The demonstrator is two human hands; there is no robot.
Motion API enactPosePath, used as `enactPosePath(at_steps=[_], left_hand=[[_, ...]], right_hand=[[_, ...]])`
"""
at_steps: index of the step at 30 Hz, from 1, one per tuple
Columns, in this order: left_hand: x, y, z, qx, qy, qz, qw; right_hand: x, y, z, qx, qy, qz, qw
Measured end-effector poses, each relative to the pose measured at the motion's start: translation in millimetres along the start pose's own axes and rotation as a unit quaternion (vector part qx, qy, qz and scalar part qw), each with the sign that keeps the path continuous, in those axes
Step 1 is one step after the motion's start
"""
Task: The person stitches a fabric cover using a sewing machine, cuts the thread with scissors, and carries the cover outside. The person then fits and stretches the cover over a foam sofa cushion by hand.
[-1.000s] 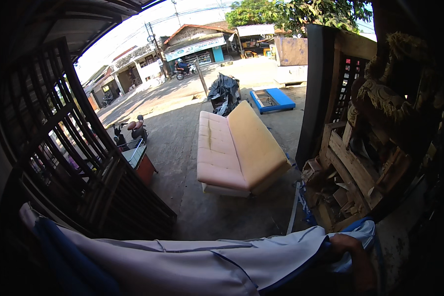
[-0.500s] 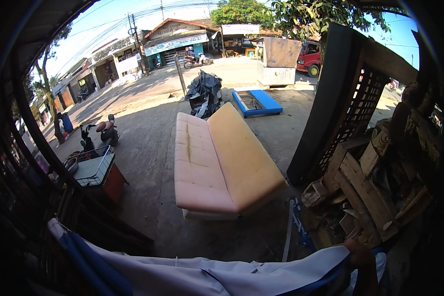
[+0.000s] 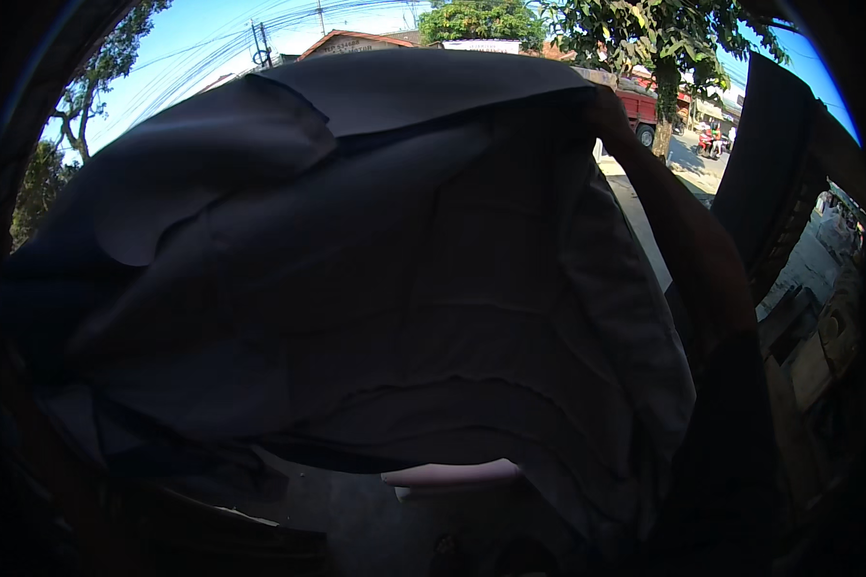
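A large sheet of fabric (image 3: pixel 356 279), pale and dark in shadow, hangs raised and spread across most of the view. Its top edge is gripped at the upper right by my right hand (image 3: pixel 601 111), fingers closed round it, with that arm reaching up from the lower right. The fabric's left side runs into deep shadow, and my left hand cannot be made out there. Below the fabric's lower edge shows a small strip of the pink sofa bed (image 3: pixel 457 474); the rest of it is hidden.
Right of my arm leans a dark wooden frame (image 3: pixel 765 173), with wooden pieces (image 3: pixel 818 361) below it. Beyond, a red truck (image 3: pixel 637 104) and a tree (image 3: pixel 666 77) stand by the street. Concrete floor (image 3: pixel 375 524) shows under the fabric.
The fabric has been lifted from low in front of me to head height, and now covers the sofa bed and much of the street. My right hand rose with it.
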State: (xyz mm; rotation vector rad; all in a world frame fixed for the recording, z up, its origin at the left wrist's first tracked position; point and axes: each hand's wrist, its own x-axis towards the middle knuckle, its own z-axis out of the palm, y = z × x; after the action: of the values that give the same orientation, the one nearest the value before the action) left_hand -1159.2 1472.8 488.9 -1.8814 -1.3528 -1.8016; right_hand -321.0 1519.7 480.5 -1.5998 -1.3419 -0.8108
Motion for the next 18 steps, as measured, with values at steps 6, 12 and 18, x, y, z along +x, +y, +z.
enactPosePath(at_steps=[6, 12, 18], left_hand=[[52.9, 10.7, 22.3, 0.046, 0.029, -0.004, 0.999], [43.2, 56.2, 30.2, 0.112, 0.055, -0.033, 0.992], [-45.2, 94.7, 26.9, 0.126, 0.072, -0.071, 0.987]], right_hand=[[214.1, 33.9, -18.7, 0.496, 0.150, -0.041, 0.854], [223.4, 25.4, 39.6, 0.403, 0.047, 0.059, 0.912], [44.0, 44.0, 115.2, 0.188, -0.279, -0.008, 0.941]])
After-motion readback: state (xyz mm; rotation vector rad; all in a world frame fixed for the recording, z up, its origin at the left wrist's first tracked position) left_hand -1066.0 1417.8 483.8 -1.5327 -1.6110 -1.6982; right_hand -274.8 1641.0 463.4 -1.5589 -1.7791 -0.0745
